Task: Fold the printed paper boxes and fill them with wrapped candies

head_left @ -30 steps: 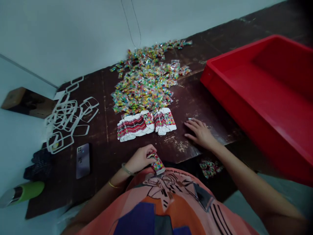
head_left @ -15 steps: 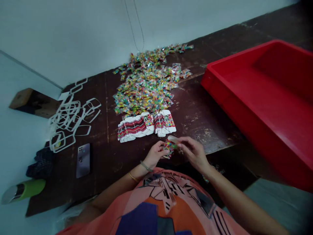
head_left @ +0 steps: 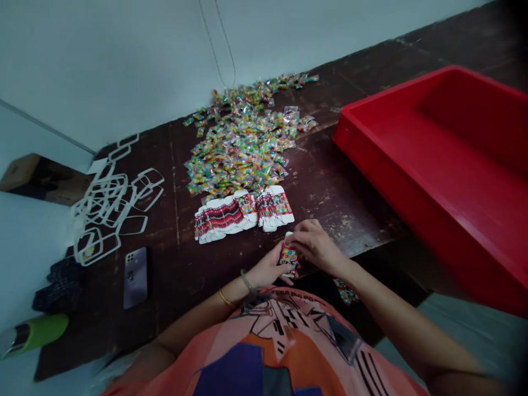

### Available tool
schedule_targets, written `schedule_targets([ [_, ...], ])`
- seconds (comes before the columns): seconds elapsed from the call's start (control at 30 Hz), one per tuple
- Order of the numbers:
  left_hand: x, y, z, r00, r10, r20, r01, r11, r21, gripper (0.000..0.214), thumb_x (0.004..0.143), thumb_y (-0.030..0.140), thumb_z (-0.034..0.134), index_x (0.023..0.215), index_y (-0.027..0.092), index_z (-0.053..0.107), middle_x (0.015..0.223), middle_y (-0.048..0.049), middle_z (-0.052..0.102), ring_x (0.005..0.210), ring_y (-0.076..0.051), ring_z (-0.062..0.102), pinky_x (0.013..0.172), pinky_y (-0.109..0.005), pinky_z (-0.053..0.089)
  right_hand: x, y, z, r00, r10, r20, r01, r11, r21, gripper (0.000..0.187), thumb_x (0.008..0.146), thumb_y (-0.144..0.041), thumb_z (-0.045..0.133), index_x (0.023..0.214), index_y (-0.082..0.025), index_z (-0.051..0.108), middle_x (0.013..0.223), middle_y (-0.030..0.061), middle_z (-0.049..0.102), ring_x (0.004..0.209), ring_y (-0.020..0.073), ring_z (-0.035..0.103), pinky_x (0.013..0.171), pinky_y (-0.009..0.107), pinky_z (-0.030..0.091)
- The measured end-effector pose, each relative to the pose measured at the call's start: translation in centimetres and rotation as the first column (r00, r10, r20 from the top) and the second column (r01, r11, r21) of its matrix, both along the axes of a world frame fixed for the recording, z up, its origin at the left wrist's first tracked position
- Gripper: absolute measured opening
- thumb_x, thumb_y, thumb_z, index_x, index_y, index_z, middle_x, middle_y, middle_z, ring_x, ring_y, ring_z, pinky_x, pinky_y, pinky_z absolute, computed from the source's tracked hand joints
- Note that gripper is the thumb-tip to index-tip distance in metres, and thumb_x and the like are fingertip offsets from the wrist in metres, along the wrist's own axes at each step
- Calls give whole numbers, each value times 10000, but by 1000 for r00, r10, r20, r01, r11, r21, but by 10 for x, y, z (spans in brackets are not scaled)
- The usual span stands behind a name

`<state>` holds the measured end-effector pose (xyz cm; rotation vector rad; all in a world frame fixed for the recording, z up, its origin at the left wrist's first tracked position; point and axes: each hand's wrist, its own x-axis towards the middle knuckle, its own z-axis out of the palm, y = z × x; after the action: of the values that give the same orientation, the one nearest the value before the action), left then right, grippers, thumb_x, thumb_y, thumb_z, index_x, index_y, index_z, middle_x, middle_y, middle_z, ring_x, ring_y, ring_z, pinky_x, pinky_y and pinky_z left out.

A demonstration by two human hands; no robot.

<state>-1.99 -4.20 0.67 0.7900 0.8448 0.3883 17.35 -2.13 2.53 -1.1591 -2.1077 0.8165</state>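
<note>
Card stacks (head_left: 243, 213) ahead; red tray (head_left: 416, 181) blocks right.

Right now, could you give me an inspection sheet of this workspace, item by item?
Surface: dark worn wooden table, scuffed.
Job's things: small colourful printed card packet; fanned white printed cards; heap of colourful wrapped sweets.
Clutter: white cut-out card frames, grey phone, green bottle, dark cloth.
Fingers: left hand and right hand both grip the packet.
Cables: thin wires on wall.
Surroundings: empty red plastic tray, pale wall.
</note>
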Motion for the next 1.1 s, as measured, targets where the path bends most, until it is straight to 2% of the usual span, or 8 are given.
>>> schedule_targets([
  [0.1,0,1,-2,996,75,-47,-75,997,1,599,791,445,597,1310,221,398,880,-55,621,725,-180,621,579,-309,537,-5,-11,-15,937,-194,-290,118,958,-261,245,907,-328,488,1101,-261,622,1044,67,611,966,201,543,837,353,438],
  [0.23,0,10,-3,987,129,-96,-131,991,-12,586,834,618,404,1114,133,577,834,-94,654,684,-186,614,562,-306,523,-7,-20,-32,683,-548,-483,-51,623,-780,291,753,-386,685,975,-207,629,807,4,629,601,99,540,595,241,467],
  [0.3,1,18,-1,989,122,-88,-125,992,-30,520,821,562,471,1095,134,583,827,-90,665,676,-183,613,546,-284,510,-5,-18,-31,630,-574,-524,-255,484,-837,321,680,-353,753,938,-197,644,822,-2,639,582,75,541,606,225,483],
  [0.4,1,29,5,993,115,-5,-115,987,-110,470,789,481,501,1077,120,588,835,-100,664,686,-188,610,554,-288,507,1,-8,-23,590,-572,-569,-375,430,-821,342,696,-355,739,988,-193,665,854,18,658,694,97,599,739,258,513],
  [0.53,5,37,11,995,100,-20,-101,994,-35,361,715,341,561,1005,134,619,851,-77,643,738,-169,579,596,-254,488,3,4,-14,739,-447,-505,-257,506,-824,299,712,-323,710,973,-179,690,837,26,674,589,87,572,651,258,508],
  [0.67,11,42,14,980,126,-157,-106,986,128,296,681,243,559,949,158,650,860,-37,624,770,-150,539,615,-220,456,-2,10,-3,901,-153,-406,-83,857,-509,235,785,-296,640,992,-210,712,969,55,652,816,156,605,770,307,489],
  [0.73,13,45,14,977,148,-154,-133,986,105,315,697,266,527,961,154,658,844,-43,626,768,-162,543,610,-237,459,-1,13,4,933,-32,-359,-96,938,-333,250,854,-305,568,1054,-228,699,1017,66,634,943,182,584,857,337,459],
  [1.1,1,40,3,991,13,134,-13,1000,4,446,795,342,615,1208,185,559,1086,-95,611,959,-212,559,698,-305,506,7,12,-3,917,-153,-368,-11,913,-407,223,844,-333,597,1004,-241,722,977,60,659,885,172,616,786,306,493],
])
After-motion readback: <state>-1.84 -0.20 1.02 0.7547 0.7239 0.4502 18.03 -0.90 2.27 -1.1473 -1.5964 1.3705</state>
